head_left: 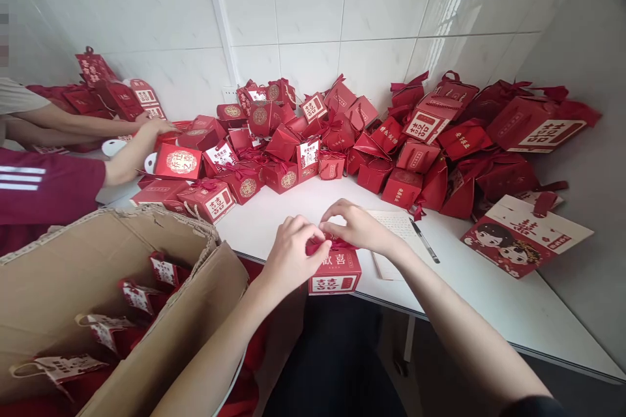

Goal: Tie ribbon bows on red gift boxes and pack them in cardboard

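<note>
A small red gift box (334,272) with white panels stands at the near edge of the white table (489,300). Both my hands rest on its top. My left hand (292,251) pinches the red ribbon (323,245) on the box from the left, fingers closed. My right hand (356,224) grips the same ribbon from the right, fingers curled.
A big heap of red gift boxes (342,137) fills the back of the table. A notebook (397,234) with a pen (424,241) lies right of my hands. A flat red bag (525,234) is further right. An open cardboard carton (112,300) holds folded boxes at left. Another person's arms (117,150) reach in from the left.
</note>
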Demonstrator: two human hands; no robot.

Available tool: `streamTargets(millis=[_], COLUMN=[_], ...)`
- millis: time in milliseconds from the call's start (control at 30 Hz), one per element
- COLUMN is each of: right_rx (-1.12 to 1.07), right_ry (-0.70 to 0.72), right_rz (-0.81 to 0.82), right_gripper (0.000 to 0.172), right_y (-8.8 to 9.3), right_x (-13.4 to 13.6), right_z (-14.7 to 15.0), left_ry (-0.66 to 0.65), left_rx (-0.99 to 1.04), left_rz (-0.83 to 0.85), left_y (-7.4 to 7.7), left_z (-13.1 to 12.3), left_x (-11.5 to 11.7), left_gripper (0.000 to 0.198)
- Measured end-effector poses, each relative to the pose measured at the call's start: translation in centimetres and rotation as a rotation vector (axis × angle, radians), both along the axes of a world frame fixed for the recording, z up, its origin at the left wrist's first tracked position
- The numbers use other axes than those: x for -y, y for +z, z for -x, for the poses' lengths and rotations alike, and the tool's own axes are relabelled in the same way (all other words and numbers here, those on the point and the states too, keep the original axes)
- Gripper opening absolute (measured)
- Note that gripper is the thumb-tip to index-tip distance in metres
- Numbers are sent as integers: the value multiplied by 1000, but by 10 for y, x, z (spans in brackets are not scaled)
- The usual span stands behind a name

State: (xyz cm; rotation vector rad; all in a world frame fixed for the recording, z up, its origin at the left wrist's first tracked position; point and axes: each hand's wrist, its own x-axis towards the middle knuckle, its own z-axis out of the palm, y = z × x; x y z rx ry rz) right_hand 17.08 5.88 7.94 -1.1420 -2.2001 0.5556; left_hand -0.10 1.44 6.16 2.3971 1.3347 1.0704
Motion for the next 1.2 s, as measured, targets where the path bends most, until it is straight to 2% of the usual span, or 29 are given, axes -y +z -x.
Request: streamTargets(millis=[100,200,333,467,700,900,1000,1100,1133,1200], right_rx=[90,69,-54,-76,-87,-90,-206,-216,-166,-122], right_ry=[194,316,356,304,120,-1,-104,-218,-226,-153], right_rz=[172,377,410,381,266,219,294,390,442,594], right_gripper=[16,19,21,16,9,5,21,45,52,59], right_y=[-2,-6,-10,-16,-24,-18,-12,-16,-20,-28], right_x=[-21,-32,-31,-30,-32,-34,-33,-21,-14,1], right_z=[15,20,21,22,29,37,20,-14,-25,-45], left_ry=[37,36,-2,-18,-35,-24,-22,-33,-41,-62], left_rx=[-132,-187,-197,-163,-141,-141,-116,-75,-63,-44], left_rz=[-58,-67,-48,-24,61,79,112,136,141,154], left_y=[-7,-13,-15,-15,-14,-13,-14,-14,-15,-15], left_z=[-8,-9,-7,-8,-9,-9,-8,-7,-7,-6], left_x=[1,0,-1,-3,-3,-3,-3,-4,-5,-7], left_gripper=[13,17,16,13,10,10,9,8,8,8])
